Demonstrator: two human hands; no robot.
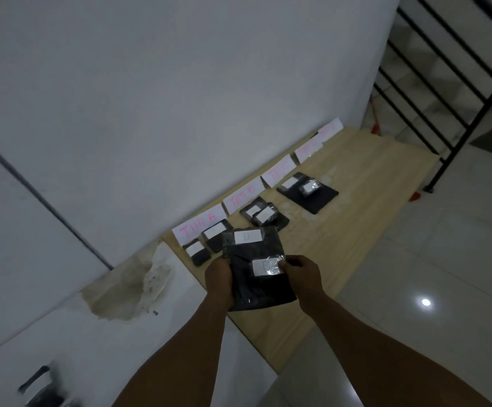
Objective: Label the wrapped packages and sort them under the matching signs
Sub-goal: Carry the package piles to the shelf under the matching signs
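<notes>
I hold a stack of black wrapped packages (253,277) above the wooden mat. My left hand (220,277) grips its left edge and my right hand (302,274) pinches its right edge at a white label (266,267). The farther package in the stack bears a white label (247,236) marked D. Several white signs with pink lettering lean on the wall, among them sign A (199,229) and sign B (243,198). Two labelled packages (206,242) lie under sign A, two labelled packages (264,215) under sign B, and a large package with a small one on it (308,190) under the third sign (278,171).
The wooden mat (341,245) lies on a white tiled floor along a white wall. A black metal railing (444,92) stands at the far right. A stained patch (127,289) marks the wall base at left. A dark object (38,386) lies at bottom left.
</notes>
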